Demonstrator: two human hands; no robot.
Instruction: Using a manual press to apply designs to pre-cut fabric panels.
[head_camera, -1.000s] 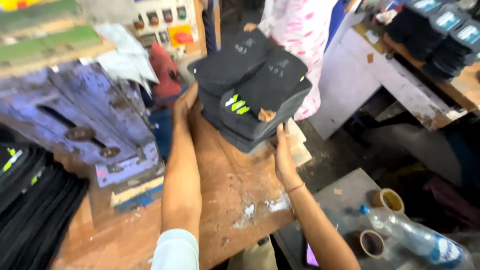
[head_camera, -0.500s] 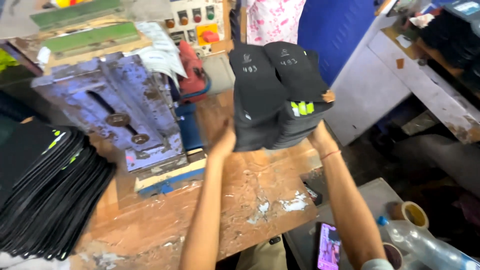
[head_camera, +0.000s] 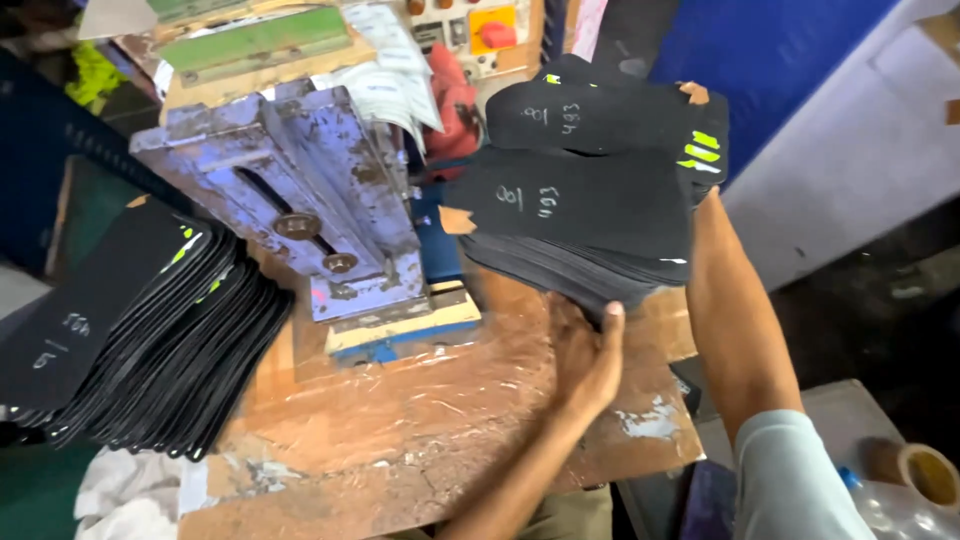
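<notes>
Cupping the black insole stack (head_camera: 590, 200) from below, left hand (head_camera: 590, 360) curls; right hand hidden, can't tell.

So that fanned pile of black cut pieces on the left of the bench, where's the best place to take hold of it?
Probably from both long sides, one of the hands at each, clamping the fanned pile of black pieces near its middle. The sheets are thin, loose and slipped over one another toward the blue press, so a one-end pinch would likely let them slide apart. The wooden bench side looks open for approach.
</notes>
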